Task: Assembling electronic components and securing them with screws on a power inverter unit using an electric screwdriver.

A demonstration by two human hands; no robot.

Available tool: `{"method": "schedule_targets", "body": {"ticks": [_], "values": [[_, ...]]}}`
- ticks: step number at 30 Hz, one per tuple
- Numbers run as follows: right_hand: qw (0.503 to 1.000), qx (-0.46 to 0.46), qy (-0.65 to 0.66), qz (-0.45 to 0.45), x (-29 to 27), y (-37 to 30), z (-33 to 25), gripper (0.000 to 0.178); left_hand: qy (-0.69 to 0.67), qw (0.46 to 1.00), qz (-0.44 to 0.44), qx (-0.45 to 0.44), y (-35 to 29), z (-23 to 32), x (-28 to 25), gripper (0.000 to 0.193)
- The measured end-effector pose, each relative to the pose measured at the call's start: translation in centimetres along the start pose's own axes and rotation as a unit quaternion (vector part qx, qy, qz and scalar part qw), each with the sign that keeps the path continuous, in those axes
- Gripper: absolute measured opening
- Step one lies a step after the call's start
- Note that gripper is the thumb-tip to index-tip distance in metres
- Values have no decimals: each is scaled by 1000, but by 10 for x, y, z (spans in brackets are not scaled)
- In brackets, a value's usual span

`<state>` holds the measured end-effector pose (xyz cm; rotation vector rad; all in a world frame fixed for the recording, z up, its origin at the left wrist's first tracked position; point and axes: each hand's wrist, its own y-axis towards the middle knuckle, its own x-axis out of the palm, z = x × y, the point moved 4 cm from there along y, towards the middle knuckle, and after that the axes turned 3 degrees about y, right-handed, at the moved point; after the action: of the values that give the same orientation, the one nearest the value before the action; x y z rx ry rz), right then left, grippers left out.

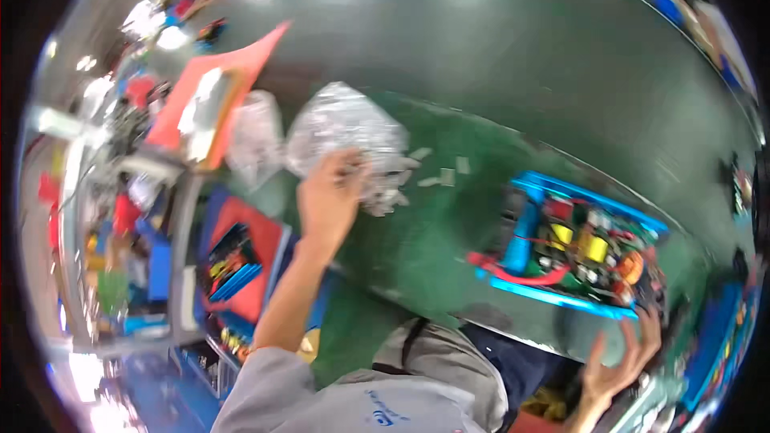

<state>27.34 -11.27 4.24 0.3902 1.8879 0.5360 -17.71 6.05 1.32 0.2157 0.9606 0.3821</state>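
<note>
The blue-framed electronic unit point(579, 245) lies uncovered; left of it, the left hand point(329, 192) is at a clear-plastic bag point(346, 123), grip blurred, uncertain; beside the unit, the right hand point(623, 359) spreads loosely.

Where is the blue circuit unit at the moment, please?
In the head view, the circuit unit is right of centre on the green table, just beyond the right hand.

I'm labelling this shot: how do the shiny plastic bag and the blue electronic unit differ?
The shiny plastic bag is pale and crumpled; the electronic unit is boxy, blue-edged and multicoloured inside. The bag is by the left hand, the unit by the right hand. Both lie on the green surface.
</note>
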Motion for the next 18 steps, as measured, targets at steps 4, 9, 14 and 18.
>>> {"method": "schedule_targets", "body": {"ticks": [4,9,14,18], "values": [[980,40,191,-41,29,24,-55,32,-91,996,1,3,-21,56,-15,21],[874,74,475,-73,71,65,-103,47,-338,912,-218,83,-70,149,16,16],[878,124,461,-33,59,57,-94,45,-483,840,-243,41,-89,174,57,9],[896,175,407,-28,47,39,-69,21,-395,883,-218,128,-80,195,55,57]]}}
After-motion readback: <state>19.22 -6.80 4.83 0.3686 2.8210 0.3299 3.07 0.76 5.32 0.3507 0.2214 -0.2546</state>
